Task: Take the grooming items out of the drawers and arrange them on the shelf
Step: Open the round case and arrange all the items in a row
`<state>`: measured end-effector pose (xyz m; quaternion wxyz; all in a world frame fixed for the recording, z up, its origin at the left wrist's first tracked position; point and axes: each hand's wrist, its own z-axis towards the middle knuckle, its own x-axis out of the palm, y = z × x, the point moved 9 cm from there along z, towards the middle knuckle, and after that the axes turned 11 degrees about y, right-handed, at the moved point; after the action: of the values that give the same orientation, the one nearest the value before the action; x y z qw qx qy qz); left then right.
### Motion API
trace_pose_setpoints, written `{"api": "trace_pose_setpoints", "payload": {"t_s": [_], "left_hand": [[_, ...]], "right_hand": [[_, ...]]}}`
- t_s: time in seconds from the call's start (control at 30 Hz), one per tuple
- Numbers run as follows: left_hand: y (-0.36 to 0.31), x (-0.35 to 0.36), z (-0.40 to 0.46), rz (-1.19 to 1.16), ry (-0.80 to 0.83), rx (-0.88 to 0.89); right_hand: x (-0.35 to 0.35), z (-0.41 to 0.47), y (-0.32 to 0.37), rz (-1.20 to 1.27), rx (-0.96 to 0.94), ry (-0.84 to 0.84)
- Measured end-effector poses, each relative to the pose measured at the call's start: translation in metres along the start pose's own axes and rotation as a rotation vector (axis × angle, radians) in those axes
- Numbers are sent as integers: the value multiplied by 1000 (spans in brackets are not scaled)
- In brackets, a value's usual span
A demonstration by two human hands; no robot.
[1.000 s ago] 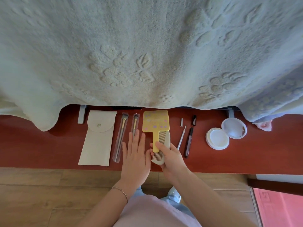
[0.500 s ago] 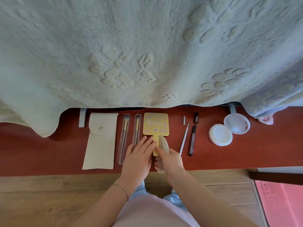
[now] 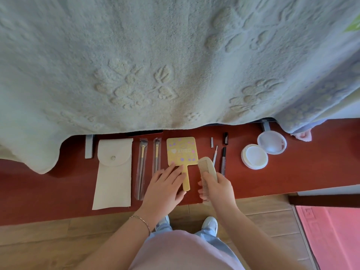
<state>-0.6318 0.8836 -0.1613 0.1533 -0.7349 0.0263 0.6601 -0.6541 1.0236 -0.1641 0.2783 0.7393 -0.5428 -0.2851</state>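
Observation:
On the red-brown shelf [image 3: 292, 178] lies a row of grooming items. From the left: a cream snap pouch [image 3: 113, 172], two wrapped makeup brushes [image 3: 143, 164], a yellow hand mirror [image 3: 182, 152], a thin white stick [image 3: 214, 155], a dark pen-like liner [image 3: 223, 160] and an open white round compact [image 3: 263, 152]. My left hand [image 3: 165, 186] lies flat with straight fingers on the lower edge of the mirror. My right hand [image 3: 219, 189] grips a pale comb [image 3: 206, 170] just right of the mirror's handle.
A pale embossed blanket [image 3: 155, 65] hangs over the back of the shelf. A small grey cap [image 3: 212, 142] and a black cap [image 3: 225, 138] lie behind the pens. Wooden floor [image 3: 48, 244] runs below the shelf edge, with a pink mat [image 3: 335, 236] at right.
My right hand has carried the comb from over the mirror's handle to its right side. My left hand slid onto the mirror's lower edge.

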Motion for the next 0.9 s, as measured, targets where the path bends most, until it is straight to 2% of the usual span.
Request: {"api": "trace_pose_setpoints", "payload": {"t_s": [0.63,0.9], "left_hand": [[-5,4,1,8,8,-105],[1,3,1,-8,8,-154]], "right_hand": [[-34,46,60,-340,-116,35],[-9,58,52,-597,-128,132]]}}
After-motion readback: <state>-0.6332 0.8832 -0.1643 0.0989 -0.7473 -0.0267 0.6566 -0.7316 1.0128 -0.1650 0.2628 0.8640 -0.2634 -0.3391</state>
